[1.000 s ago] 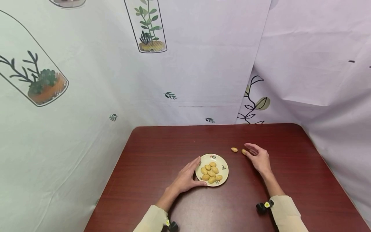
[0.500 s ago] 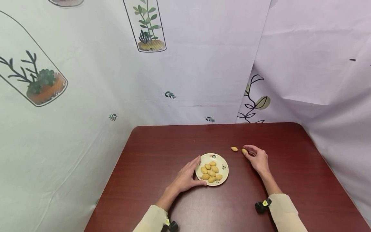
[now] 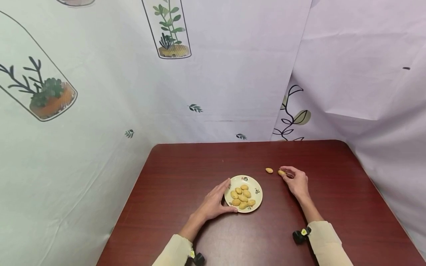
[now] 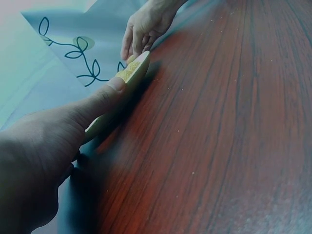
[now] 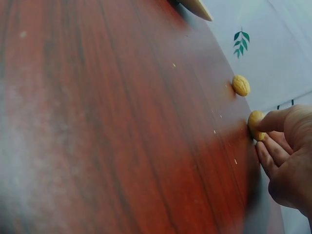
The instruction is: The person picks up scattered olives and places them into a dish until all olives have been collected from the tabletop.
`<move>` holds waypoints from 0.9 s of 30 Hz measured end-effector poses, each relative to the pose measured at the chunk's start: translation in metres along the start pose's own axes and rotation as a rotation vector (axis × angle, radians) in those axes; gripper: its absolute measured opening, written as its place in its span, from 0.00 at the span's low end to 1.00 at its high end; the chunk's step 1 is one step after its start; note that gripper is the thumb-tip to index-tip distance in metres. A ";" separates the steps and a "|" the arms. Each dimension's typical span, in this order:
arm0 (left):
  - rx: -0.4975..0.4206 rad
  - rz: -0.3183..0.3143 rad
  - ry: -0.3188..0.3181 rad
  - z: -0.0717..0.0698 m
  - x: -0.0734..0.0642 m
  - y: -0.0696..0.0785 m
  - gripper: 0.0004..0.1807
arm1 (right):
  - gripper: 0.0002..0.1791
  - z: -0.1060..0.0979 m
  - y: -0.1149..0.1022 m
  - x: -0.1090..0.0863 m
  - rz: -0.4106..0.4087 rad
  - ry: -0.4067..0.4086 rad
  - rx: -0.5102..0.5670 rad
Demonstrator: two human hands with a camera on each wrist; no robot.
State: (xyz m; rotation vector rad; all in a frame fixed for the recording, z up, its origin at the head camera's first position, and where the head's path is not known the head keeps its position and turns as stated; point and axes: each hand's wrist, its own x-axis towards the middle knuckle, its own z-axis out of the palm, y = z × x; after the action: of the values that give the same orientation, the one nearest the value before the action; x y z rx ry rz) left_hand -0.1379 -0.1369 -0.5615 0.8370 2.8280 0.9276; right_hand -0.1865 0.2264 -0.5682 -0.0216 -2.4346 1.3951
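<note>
A cream plate (image 3: pixel 255 184) with small dark motifs holds several wrinkled tan oval nuts (image 3: pixel 243 198). My left hand (image 3: pixel 213 203) grips its left rim, thumb at the near side and fingers at the far side. In the left wrist view the thumb lies along the plate's edge (image 4: pixel 141 68). Beyond the plate to the right, my right hand (image 3: pixel 297 181) pinches another tan nut (image 5: pixel 255 125) between thumb and fingertips, low at the table. A loose tan nut (image 3: pixel 269 170) lies just left of that hand.
The dark red wooden table (image 3: pixel 186 166) has a back edge against a white printed cloth (image 3: pixel 233 74). More cloth hangs at both sides. Tiny pale crumbs (image 5: pixel 214 132) dot the tabletop near the right hand.
My right hand has shifted slightly left, and its fingertips have closed on the nut, which has turned a little. The left hand stays on the plate.
</note>
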 end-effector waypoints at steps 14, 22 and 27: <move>0.001 0.000 -0.004 0.000 0.000 0.000 0.64 | 0.15 -0.001 0.001 -0.001 0.036 0.000 0.031; 0.028 0.011 0.005 0.000 -0.001 0.001 0.64 | 0.15 -0.003 -0.003 -0.001 0.114 -0.002 0.192; 0.012 0.005 -0.002 -0.001 -0.001 0.002 0.64 | 0.15 -0.001 -0.005 -0.004 0.159 0.028 0.225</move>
State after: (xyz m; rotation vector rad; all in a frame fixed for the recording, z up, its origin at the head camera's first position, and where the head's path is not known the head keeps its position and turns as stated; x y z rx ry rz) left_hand -0.1365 -0.1367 -0.5596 0.8468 2.8338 0.9109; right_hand -0.1818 0.2239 -0.5649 -0.1835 -2.2811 1.7189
